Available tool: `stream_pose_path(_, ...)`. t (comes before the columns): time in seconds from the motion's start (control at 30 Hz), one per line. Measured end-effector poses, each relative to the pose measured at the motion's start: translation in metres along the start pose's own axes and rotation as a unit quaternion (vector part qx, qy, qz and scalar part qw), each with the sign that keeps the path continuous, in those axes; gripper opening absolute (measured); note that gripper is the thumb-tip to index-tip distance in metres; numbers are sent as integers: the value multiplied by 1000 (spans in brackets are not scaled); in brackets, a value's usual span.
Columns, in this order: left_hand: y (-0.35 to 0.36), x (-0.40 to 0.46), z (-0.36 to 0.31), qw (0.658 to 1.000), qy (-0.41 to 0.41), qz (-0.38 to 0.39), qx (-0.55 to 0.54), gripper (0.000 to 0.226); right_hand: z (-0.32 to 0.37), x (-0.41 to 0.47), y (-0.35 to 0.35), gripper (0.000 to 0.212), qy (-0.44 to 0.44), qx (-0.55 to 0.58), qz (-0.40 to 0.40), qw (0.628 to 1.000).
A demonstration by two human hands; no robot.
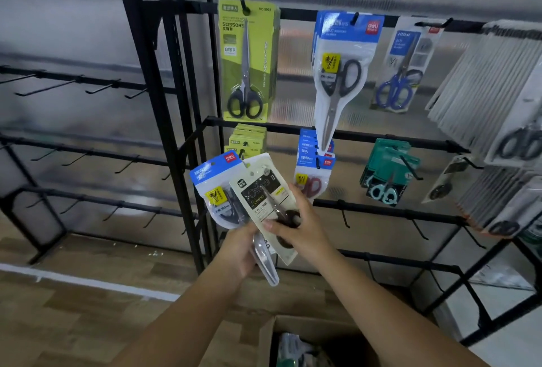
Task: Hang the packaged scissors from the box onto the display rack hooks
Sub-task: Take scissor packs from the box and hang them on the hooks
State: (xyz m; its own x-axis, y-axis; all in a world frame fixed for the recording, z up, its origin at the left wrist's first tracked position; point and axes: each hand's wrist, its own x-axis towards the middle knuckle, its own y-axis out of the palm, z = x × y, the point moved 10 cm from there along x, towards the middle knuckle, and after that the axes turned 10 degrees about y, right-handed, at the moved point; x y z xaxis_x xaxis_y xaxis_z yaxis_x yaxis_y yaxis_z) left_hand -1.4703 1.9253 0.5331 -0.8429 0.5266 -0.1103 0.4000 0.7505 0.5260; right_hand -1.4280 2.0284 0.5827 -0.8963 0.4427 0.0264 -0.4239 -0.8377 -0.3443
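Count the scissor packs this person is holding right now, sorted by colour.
Blue-topped pack: 1, held by the left hand
Cream pack: 1, pinched by the right hand
Total: 2

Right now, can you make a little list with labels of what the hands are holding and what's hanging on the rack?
left hand: holds a blue-topped scissors pack
right hand: pinches a cream scissors pack
top row: green scissors pack, blue-topped pack, blue-handled scissors pack
lower row: teal scissors packs
left rack: bare hooks
cardboard box: open, below the arms
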Motion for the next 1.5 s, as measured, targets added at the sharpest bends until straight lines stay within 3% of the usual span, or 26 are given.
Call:
stream_pose_path(0.1,1,-1,1,999,-6,-21,-23,18,-2,-5,-16,80,-18,22,-39,999)
stream_pose_path(0.23,6,4,-2,999,-9,-27,-45,24,-31,-11,-67,81,33,-6,-172,985)
stream_pose_path(0.43,24,13,12,997,-43,-21,-67,18,-80,-44,-162,79,121,-55,-361,923)
stream_pose_path(0.63,62,26,32,995,-88,3,-36,39,-115,-73,-241,70,183,15,-447,876)
stream_pose_path(0.8,104,36,59,993,-106,52,-6,14,-135,-122,-294,53,188,60,-532,823)
stream_pose_path(0.9,127,34,85,987,-139,79,-13,16,-152,-145,-317,49,219,73,-546,806)
stream_pose_path(1.03,146,24,119,980,-178,91,1,14,-163,-151,-343,52,226,48,-536,812)
stream_pose_path(1.13,152,23,136,978,-190,84,19,12,-172,-136,-361,88,260,1,-496,829)
stream_pose_path(1.2,156,28,141,980,-181,74,29,10,-177,-118,-371,97,275,-18,-449,850)
stream_pose_path(1.33,162,36,147,985,-165,23,35,9,-168,-76,-393,97,258,-77,-377,886)
stream_pose_path(1.5,170,29,157,989,-141,-3,39,22,-159,-30,-421,92,262,-135,-335,895)
